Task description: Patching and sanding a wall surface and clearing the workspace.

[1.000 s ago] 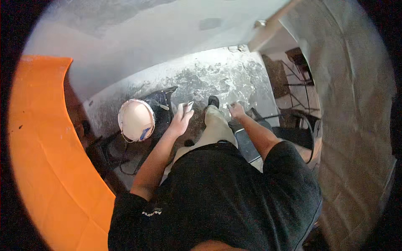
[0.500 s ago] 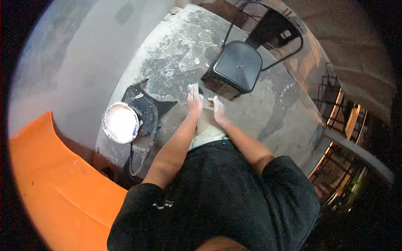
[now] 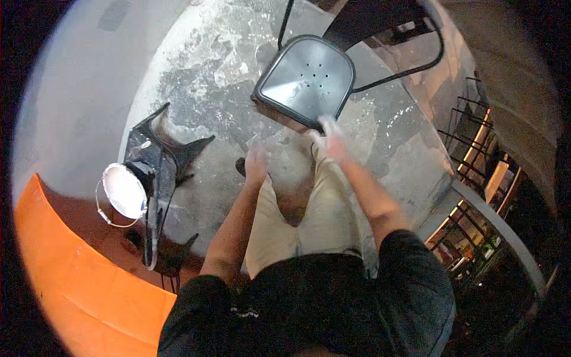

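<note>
Both my hands are whitish and smeared by motion. My left hand (image 3: pixel 256 162) is above the left leg of my light trousers (image 3: pixel 324 220), its fingers too blurred to make out. At the near corner of a dark metal chair's seat (image 3: pixel 309 77) is my right hand (image 3: pixel 333 144); whether it touches the seat I cannot tell. That seat has several small holes and catches the light. Nothing distinct shows in either hand.
To the left, a white-filled bucket (image 3: pixel 124 190) with a wire handle sits by a black chair (image 3: pixel 159 160). An orange panel (image 3: pixel 89 262) curves along the lower left. The floor (image 3: pixel 226 89) is patchy grey. A grey rail (image 3: pixel 505 220) and dark metal racks (image 3: pixel 470 160) stand at the right.
My hands have come apart from near each other with palms facing, the right one moving toward the seat. The view has shifted; my legs show more, and the bucket sits further left.
</note>
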Demonstrator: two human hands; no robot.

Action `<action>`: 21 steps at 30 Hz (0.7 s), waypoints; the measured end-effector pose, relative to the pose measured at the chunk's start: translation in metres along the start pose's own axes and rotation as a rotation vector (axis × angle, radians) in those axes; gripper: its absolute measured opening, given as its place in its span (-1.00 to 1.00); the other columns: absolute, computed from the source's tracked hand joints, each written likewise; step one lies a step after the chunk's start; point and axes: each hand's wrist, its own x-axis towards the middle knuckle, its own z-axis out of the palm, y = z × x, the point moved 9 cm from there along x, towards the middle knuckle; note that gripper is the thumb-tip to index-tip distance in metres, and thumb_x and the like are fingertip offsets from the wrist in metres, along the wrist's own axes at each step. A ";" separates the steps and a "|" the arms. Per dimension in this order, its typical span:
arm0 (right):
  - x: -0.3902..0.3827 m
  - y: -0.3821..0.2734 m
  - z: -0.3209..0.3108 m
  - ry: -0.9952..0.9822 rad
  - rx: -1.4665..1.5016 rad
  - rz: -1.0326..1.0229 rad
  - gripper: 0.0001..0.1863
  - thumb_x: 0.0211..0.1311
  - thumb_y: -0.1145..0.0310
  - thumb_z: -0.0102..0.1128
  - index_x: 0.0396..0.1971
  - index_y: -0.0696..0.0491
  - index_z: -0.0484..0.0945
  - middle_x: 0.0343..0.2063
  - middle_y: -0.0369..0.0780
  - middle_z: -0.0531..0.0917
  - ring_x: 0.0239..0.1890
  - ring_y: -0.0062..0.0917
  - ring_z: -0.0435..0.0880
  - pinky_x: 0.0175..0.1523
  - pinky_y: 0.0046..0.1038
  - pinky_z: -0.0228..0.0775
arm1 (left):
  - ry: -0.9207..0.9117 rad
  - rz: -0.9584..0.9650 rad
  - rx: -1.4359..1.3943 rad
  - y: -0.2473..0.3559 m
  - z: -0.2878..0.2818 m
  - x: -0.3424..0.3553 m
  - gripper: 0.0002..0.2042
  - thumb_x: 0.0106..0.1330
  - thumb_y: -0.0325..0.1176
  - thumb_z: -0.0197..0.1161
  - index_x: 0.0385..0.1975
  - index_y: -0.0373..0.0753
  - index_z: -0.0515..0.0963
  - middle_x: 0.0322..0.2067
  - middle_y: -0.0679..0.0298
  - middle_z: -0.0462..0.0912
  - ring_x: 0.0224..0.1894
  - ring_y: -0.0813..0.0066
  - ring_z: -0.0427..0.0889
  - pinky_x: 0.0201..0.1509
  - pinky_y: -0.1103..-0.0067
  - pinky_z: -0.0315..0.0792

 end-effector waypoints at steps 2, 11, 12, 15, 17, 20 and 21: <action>0.064 0.085 -0.003 -0.092 -0.036 0.090 -0.54 0.32 0.15 0.06 0.08 0.15 0.44 0.16 0.13 0.38 0.15 0.03 0.41 0.28 -0.19 0.26 | 0.087 0.315 0.328 0.001 0.019 -0.001 -0.69 0.49 -0.19 -0.01 -0.05 -0.31 0.51 -0.33 0.34 0.56 -0.46 0.57 0.48 -0.42 0.61 0.38; 0.152 0.138 -0.003 -0.089 -0.408 -0.383 -0.24 0.20 0.04 0.21 0.29 0.18 0.23 0.34 0.10 0.15 0.41 0.01 0.06 0.41 -0.03 -0.04 | 0.216 -0.163 -0.006 -0.118 0.117 -0.041 -0.70 0.49 -0.15 -0.01 -0.14 -0.26 0.53 -0.44 0.38 0.51 -0.51 0.65 0.45 -0.46 0.63 0.34; 0.130 0.140 0.013 -0.146 -0.298 -0.385 -0.15 0.15 -0.04 0.23 0.32 0.18 0.18 0.36 0.10 0.09 0.41 0.02 0.03 0.41 0.01 -0.09 | 0.168 0.018 0.067 -0.099 0.136 -0.043 -0.70 0.49 -0.14 -0.01 -0.16 -0.26 0.53 -0.44 0.38 0.51 -0.50 0.66 0.44 -0.45 0.63 0.34; 0.067 0.111 0.068 -0.483 -0.210 -0.481 0.01 0.07 -0.12 0.28 0.37 0.18 0.07 0.41 0.09 -0.04 0.44 0.02 -0.06 0.44 0.01 -0.17 | 0.274 -0.018 -0.101 -0.085 0.153 -0.029 -0.70 0.48 -0.14 0.01 -0.17 -0.28 0.52 -0.41 0.38 0.52 -0.44 0.62 0.46 -0.39 0.61 0.34; 0.009 0.083 0.109 -0.660 -0.184 -0.690 0.01 0.05 -0.06 0.32 0.38 0.17 0.05 0.40 0.05 0.01 0.46 -0.04 -0.07 0.46 -0.02 -0.19 | 0.263 0.066 0.069 -0.083 0.139 -0.019 -0.69 0.48 -0.14 0.02 -0.16 -0.30 0.52 -0.39 0.37 0.53 -0.41 0.61 0.45 -0.35 0.59 0.34; 0.059 0.100 0.106 -0.474 -0.163 -0.601 -0.06 0.04 -0.03 0.33 0.32 0.19 0.15 0.39 0.03 0.07 0.42 -0.04 0.02 0.44 -0.10 -0.08 | 0.440 -0.032 0.068 -0.066 0.102 -0.006 -0.67 0.47 -0.14 0.04 -0.14 -0.32 0.52 -0.36 0.37 0.53 -0.36 0.60 0.44 -0.31 0.59 0.34; 0.083 0.111 0.101 -0.378 -0.149 -0.544 -0.09 0.04 -0.02 0.34 0.29 0.20 0.20 0.38 0.02 0.09 0.40 -0.04 0.06 0.43 -0.15 -0.03 | 0.618 -0.219 -0.101 -0.071 0.087 -0.011 -0.67 0.47 -0.13 0.04 -0.13 -0.32 0.52 -0.36 0.37 0.53 -0.35 0.60 0.44 -0.32 0.59 0.34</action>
